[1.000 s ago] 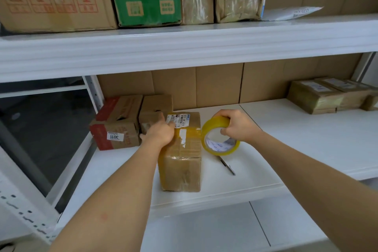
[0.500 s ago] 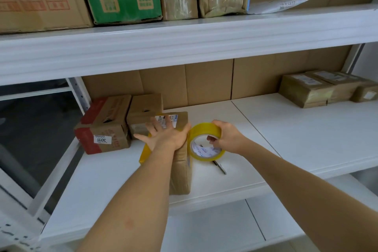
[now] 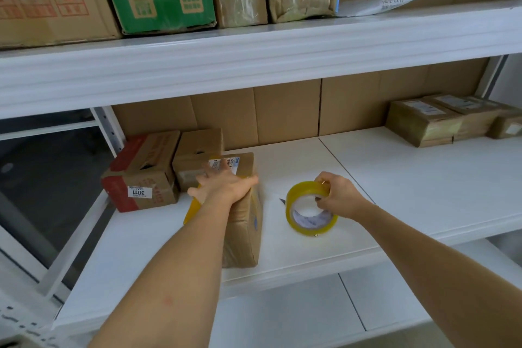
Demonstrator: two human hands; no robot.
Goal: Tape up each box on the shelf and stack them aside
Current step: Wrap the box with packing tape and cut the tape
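You have open shelf surface running right of the tape roll toward the taped parcels at the far right. On the left, the red-edged carton and a small brown box crowd the upright box. The upper shelf board limits room overhead.

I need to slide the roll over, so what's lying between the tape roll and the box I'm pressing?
In the head view, bare white shelf and a dark pen-like tip beside the tape roll; nearer the box, nothing.
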